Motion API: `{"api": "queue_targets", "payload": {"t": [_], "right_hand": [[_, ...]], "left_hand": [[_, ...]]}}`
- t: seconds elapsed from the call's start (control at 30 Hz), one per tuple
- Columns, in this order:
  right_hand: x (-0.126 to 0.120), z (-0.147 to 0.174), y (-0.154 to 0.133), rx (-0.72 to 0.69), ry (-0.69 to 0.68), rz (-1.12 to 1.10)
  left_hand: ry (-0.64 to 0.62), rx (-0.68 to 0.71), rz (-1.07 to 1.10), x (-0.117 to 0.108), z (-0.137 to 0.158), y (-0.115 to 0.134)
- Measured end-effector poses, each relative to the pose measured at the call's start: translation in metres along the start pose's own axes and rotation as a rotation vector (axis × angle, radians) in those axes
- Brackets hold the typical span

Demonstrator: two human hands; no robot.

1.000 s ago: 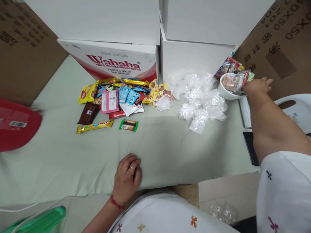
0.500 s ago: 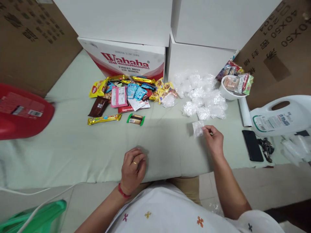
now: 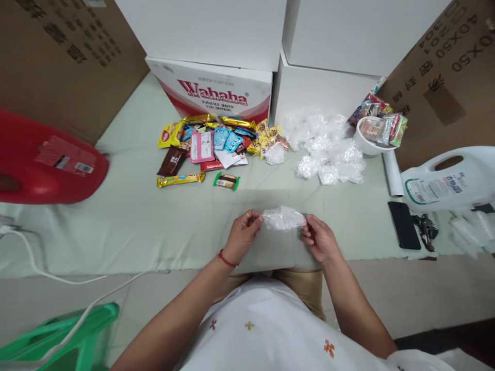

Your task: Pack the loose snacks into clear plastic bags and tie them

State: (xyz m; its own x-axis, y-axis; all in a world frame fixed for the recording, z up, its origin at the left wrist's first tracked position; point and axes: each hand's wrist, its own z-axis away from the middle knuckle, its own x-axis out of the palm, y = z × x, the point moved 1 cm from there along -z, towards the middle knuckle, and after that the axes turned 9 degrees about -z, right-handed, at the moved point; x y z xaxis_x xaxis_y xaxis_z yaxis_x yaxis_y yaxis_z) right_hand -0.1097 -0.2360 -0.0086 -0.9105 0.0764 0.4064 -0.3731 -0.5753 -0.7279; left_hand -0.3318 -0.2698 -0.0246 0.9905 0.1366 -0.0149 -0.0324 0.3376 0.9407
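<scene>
Above the near edge of the pale green cloth [image 3: 127, 226], the left hand [image 3: 242, 237] and right hand [image 3: 319, 239] pinch opposite ends of a small crumpled clear plastic bag [image 3: 284, 219], whose slippery film could slide from either fingertip grip.

The one camera sits on my head, looking forward and steeply down over my chest, close above my left hand [image 3: 242, 238] and right hand [image 3: 320, 240], out across the table [image 3: 127, 221] to the stacked boxes [image 3: 216, 93].
</scene>
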Motion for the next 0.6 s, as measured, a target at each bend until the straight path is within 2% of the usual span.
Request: {"api": "queue_targets", "payload": {"t": [0.03,0.1,0.17,0.23,0.33,0.5,0.6], "right_hand": [[-0.004,0.001,-0.002,-0.062,0.011,0.045],[-0.007,0.003,-0.004,-0.274,-0.006,0.200],[-0.002,0.006,-0.001,-0.481,-0.095,0.427],[0.006,0.006,0.002,-0.566,-0.194,0.642],[0.009,0.002,0.000,-0.466,-0.214,0.700],[-0.003,0.005,-0.018,-0.165,-0.251,0.442],[-0.005,0.009,-0.021,-0.137,-0.220,0.274]], "left_hand": [[0.011,-0.033,0.049,-0.004,0.001,0.001],[0.004,-0.088,0.151,-0.006,0.005,0.003],[-0.052,-0.129,0.230,-0.004,0.010,0.007],[-0.118,-0.144,0.261,0.000,0.013,0.010],[-0.165,-0.122,0.209,-0.005,0.013,0.017],[-0.265,-0.076,0.028,-0.027,0.003,0.026],[-0.289,-0.078,0.044,-0.030,0.001,0.026]]}}
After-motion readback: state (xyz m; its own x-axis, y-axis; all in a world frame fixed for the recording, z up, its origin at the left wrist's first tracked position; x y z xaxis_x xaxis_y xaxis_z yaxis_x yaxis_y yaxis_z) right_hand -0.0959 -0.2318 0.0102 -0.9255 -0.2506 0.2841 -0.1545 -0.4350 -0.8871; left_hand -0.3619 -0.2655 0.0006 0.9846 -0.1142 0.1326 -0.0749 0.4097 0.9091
